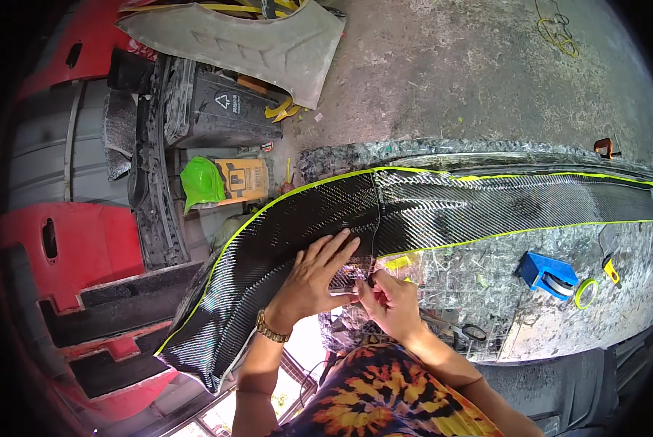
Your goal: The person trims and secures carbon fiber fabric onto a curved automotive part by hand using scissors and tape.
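A long, curved piece covered in black woven carbon fibre cloth [268, 222] stretches across the view, its edges lined with yellow-green tape [257, 215]. A thin seam [377, 204] crosses it near the middle. Left of this seam, my left hand [306, 282] lies flat with spread fingers on the cloth, its thumb pointing toward my other hand. At the near edge, by the lower end of the seam, my right hand [392, 304] is closed in a pinch. What sits between its fingertips is too small to make out. The two thumbs nearly meet.
On the stained worktop [479, 284] lie a blue tape dispenser [549, 275], a yellow-green tape roll [587, 293], a yellow-handled blade tool [611, 269] and scissors [474, 332]. An orange clamp [605, 148] sits at the far right. A grey bin [228, 109] and grey fender [253, 47] stand beyond.
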A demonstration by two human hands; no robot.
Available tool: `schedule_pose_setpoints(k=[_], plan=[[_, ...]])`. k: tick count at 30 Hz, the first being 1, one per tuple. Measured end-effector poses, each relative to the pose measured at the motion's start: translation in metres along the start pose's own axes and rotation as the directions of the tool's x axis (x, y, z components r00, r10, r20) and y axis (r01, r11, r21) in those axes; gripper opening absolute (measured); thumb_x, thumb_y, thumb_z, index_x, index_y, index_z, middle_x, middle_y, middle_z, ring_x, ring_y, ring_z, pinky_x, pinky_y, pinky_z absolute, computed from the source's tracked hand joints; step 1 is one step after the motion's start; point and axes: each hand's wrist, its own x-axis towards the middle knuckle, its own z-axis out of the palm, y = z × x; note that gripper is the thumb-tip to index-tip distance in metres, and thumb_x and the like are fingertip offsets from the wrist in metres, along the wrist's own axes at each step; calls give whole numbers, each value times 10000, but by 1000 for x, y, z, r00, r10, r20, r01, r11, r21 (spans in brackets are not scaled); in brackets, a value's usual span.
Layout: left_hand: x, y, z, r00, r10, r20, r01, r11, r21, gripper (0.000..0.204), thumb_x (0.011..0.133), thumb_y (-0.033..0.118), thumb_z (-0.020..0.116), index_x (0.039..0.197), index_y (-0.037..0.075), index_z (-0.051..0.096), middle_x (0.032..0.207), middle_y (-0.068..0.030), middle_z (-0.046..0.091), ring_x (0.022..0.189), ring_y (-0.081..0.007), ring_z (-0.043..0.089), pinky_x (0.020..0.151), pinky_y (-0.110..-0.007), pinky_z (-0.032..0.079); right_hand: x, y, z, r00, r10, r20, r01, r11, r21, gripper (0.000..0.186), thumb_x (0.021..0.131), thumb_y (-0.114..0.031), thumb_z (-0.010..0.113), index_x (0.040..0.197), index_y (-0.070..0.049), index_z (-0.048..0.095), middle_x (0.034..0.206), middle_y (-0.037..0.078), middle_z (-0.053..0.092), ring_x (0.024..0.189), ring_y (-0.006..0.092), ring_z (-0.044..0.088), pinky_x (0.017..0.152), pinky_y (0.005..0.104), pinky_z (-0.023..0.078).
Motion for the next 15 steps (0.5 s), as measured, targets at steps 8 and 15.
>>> schedule_pose_setpoints(k=[8,15], plan=[[-2,-2,1,1000,-14,27,14,1000,-7,990,698,415,816,1544,182,357,1606,-82,302,1384,-348,365,1068,-542,354,-4,6,-21,995,61,73,-68,994,90,216,891,-165,706,760,-64,566,539,66,555,415,216,538,402,330,396],[-2,-2,2,998,-37,50,38,999,-17,972,724,441,803,1552,215,345,1622,-59,271,1408,-342,338,1100,-563,326,16,16,-42,936,-349,49,322,791,-520,459,815,-121,720,1268,-160,651,1104,30,562,1002,195,528,831,373,362]])
